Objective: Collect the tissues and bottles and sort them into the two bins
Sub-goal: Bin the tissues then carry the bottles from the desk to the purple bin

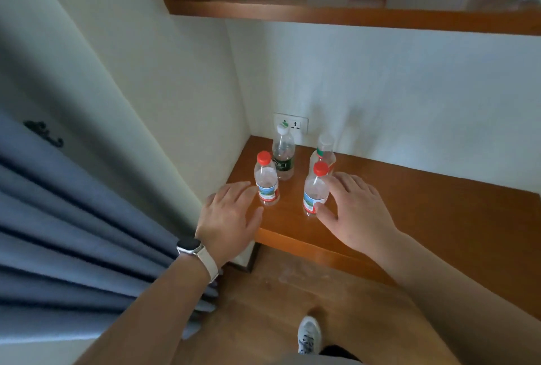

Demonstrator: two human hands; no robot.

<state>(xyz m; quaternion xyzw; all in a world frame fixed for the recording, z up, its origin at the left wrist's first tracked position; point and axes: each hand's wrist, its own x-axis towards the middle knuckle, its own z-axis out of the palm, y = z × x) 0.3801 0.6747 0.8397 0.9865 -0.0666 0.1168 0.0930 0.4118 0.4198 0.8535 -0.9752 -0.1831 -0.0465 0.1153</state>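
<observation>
A blue curtain (73, 233) hangs left of the wooden desk (409, 218), and all four bottles stand upright in the desk's left back corner, in front of the wall socket (291, 124). The left hand (231, 218), a watch on its wrist, reaches with fingers spread and loose, its fingertips just beside the left red-capped bottle (265, 180) and closed on nothing. Behind that stands the green-labelled bottle (283, 156). The right red-capped bottle (315, 192) stands nearer the desk's front edge, with a clear-capped bottle (324, 153) right behind it. The right hand (354, 206) is spread too, its thumb touching the lower label, not closed around it. They look empty, so light, thin-walled and easily tipped; gripping mid-body at the label seems safest. The rear pair crowd the front pair, so a knock is likely. No tissues or bins show near the desk; the shelf (351, 13) above holds other items
</observation>
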